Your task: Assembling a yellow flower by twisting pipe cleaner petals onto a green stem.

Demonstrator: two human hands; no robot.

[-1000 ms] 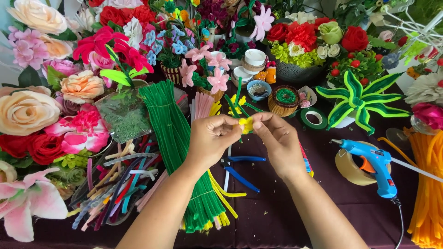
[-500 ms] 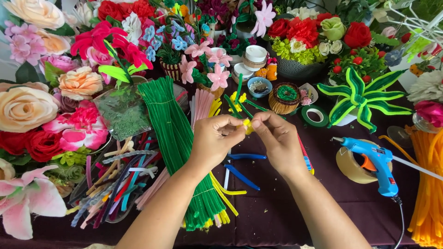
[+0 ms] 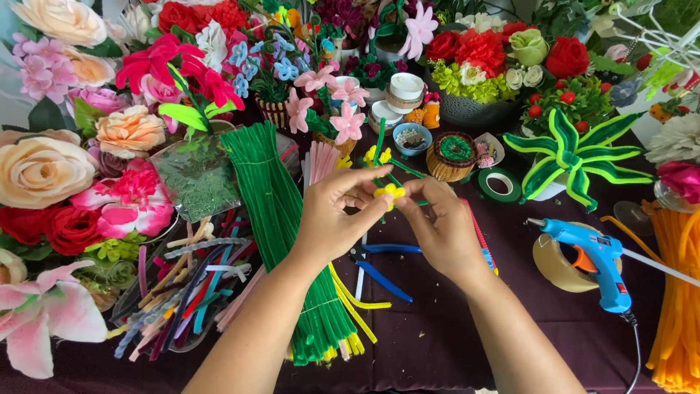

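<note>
My left hand [image 3: 337,216] and my right hand [image 3: 437,228] meet over the middle of the dark purple table [image 3: 437,343]. Between their fingertips they pinch a small yellow pipe-cleaner flower [image 3: 389,192]. Its green stem is mostly hidden behind my fingers. Under my hands lie blue-handled pliers [image 3: 385,277]. Just left of my left forearm lies a thick bundle of green pipe cleaners [image 3: 281,219] with yellow ones [image 3: 354,299] beneath it.
A blue glue gun [image 3: 594,259] rests on a tape roll [image 3: 553,264] at the right, beside orange pipe cleaners [image 3: 674,292]. A clear tub of mixed pipe cleaners [image 3: 182,292] sits at the left. Artificial flowers [image 3: 44,171], small pots and green floral tape [image 3: 499,184] crowd the back.
Both hands have stayed together on the yellow flower, with only small finger shifts as they work it.
</note>
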